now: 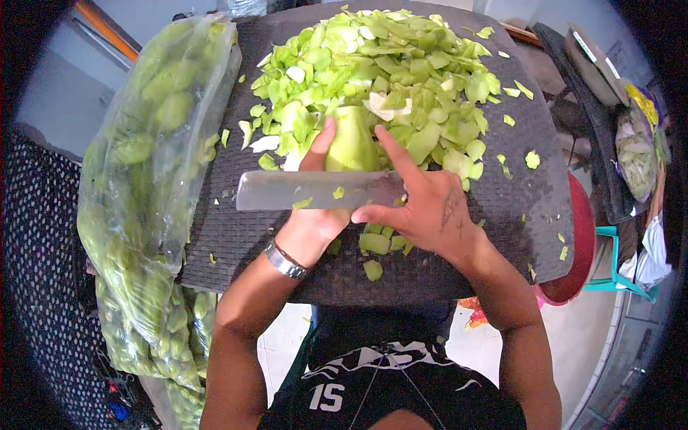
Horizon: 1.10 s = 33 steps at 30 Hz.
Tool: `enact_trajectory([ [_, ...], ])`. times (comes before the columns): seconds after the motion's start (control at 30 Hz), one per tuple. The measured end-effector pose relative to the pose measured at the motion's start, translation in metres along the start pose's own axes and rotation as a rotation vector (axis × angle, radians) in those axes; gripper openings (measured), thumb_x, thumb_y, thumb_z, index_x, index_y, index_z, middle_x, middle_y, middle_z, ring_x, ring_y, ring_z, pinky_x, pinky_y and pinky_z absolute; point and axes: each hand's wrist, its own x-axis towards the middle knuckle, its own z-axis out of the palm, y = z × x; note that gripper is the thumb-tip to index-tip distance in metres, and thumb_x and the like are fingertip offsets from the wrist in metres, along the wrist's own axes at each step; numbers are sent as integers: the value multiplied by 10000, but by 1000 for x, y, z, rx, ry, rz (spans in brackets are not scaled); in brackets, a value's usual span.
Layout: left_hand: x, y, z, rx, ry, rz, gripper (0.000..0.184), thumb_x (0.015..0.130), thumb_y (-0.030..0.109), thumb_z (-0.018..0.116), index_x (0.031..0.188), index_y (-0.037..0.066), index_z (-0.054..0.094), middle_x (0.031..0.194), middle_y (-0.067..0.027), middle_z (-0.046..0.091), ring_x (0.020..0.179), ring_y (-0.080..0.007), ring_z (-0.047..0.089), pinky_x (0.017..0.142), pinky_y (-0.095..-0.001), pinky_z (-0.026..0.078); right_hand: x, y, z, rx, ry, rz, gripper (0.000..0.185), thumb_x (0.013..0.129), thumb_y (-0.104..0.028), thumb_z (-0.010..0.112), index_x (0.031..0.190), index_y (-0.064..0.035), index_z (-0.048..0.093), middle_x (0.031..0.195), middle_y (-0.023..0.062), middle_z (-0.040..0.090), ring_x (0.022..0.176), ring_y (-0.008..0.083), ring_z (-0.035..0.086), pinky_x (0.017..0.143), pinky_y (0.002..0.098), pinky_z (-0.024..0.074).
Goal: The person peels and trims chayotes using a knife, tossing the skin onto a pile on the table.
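A pale-green peeled fruit (352,143) is in my left hand (320,215), whose thumb lies along its left side; the other fingers are mostly hidden behind the fruit and blade. My right hand (430,208) grips a wide, straight-bladed cleaver (308,191), its handle hidden in the palm. The blade lies level across the near end of the fruit, with small green scraps stuck to it. My right index finger reaches forward to the fruit's right side. Beyond both hands is a large heap of green slices (423,64), and a few cut chunks (374,244) lie below the blade.
A dark ribbed tabletop (236,244) bears the heap and scattered scraps. Along its left side is a long clear plastic bag of green fruit (136,172), with more bagged fruit (154,344) lower down. At the right are a red tub (579,244) and a teal stool (609,276).
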Motion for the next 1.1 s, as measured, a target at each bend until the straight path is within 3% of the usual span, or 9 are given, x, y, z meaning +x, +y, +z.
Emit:
enact_trajectory([
  [0.27,2,-4,1,164,129,121,530,1032,526,511,1371,125,589,1258,-120,685,1103,-296,686,992,-499,545,4,7,-5,-66,1,0,1020,770,-684,760,1553,-118,431,549,98,569,548,310,667,576,419,538],
  [0.37,4,-4,-4,165,192,167,542,1033,533,508,1364,111,585,1215,-116,691,1035,-297,696,912,-499,571,10,17,-20,-67,-124,145,1005,813,-777,643,1528,-101,438,713,182,705,727,387,739,650,470,583],
  [0.47,0,-1,-6,142,131,104,563,1033,554,502,1363,104,578,1180,-115,695,986,-291,702,830,-490,584,17,64,-21,-196,17,309,972,838,-789,603,1493,-82,473,797,232,717,798,428,734,699,493,583],
  [0.57,-8,3,13,163,66,23,587,1030,593,481,1360,117,580,1156,-121,696,972,-290,704,794,-478,585,21,80,-40,-69,96,461,953,850,-800,575,1456,-68,500,890,274,717,875,455,722,751,518,576],
  [0.67,-1,7,1,110,62,6,590,1035,584,479,1375,112,578,1200,-131,698,1009,-306,706,854,-484,583,15,56,-33,62,53,346,937,848,-782,600,1440,-62,510,929,275,716,924,460,713,789,536,567],
  [0.8,1,0,8,114,128,111,595,1038,565,490,1397,97,573,1280,-132,686,1070,-303,703,955,-479,561,3,5,-19,61,-87,118,884,805,-685,738,1431,-101,514,644,174,618,683,398,702,604,446,514],
  [0.87,-1,4,2,135,43,97,593,1040,551,496,1405,89,570,1317,-133,675,1099,-301,698,995,-473,547,3,3,-17,30,-60,99,891,794,-690,743,1423,-100,519,651,174,624,680,403,702,597,450,514],
  [1.0,0,0,5,78,117,28,603,1030,572,495,1390,94,573,1240,-132,694,1057,-305,700,900,-478,584,6,23,-22,-90,20,41,887,794,-730,710,1377,-88,523,660,177,672,671,394,724,604,474,576],
  [1.1,-3,3,-6,76,1,-8,618,1034,589,470,1396,95,555,1174,-134,699,991,-306,703,814,-485,599,13,50,-32,-205,44,245,809,835,-718,683,1328,-88,560,696,208,681,743,418,728,665,503,573],
])
